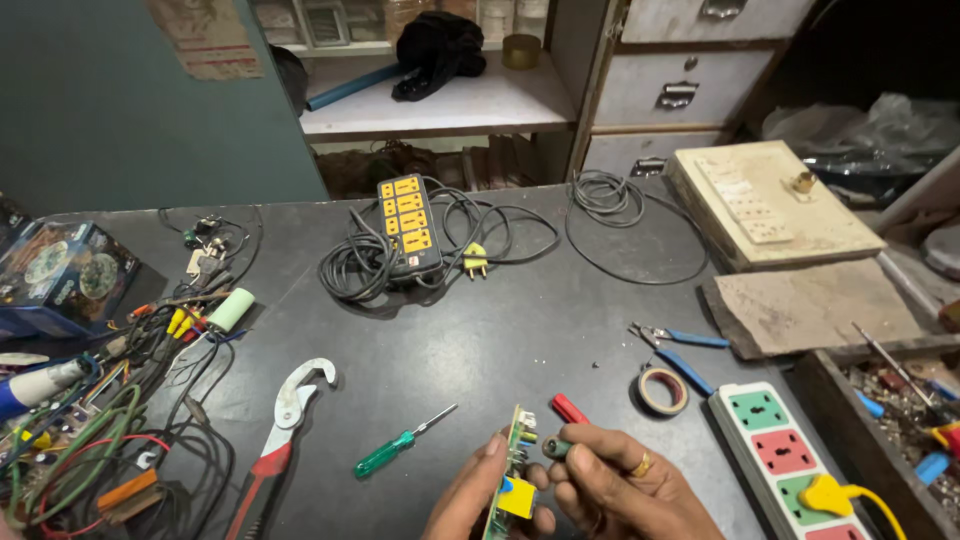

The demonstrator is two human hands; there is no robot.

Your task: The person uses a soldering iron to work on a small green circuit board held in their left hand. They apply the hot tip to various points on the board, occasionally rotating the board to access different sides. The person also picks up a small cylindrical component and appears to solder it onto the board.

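From the head camera you look down on a dark grey workbench (500, 330) in a cluttered workshop, with shelves and grey drawers across the top of the frame; a black extension block with yellow sockets (409, 224) lies in its coiled cable at upper centre, a white power strip with green and red sockets (785, 455) sits at lower right, and a tangle of coloured wires (90, 440) fills the lower left.

At bottom centre your left hand (470, 500) is closed on the edge of a small green circuit board with a yellow part (512, 470), held upright; your right hand (625, 485), ring on one finger, is clamped around a dark-handled tool (557, 447) whose end touches the board near its top. Keep the board braced between the left fingers and press lightly, so the tip does not slip across the components.

A green-handled screwdriver (400, 442) and a red-handled wrench (280, 425) lie left of your hands; a red object (570, 408) shows just behind them. The tool's tip is hidden against the board; the board's lower edge and both wrists are cut off by the frame.
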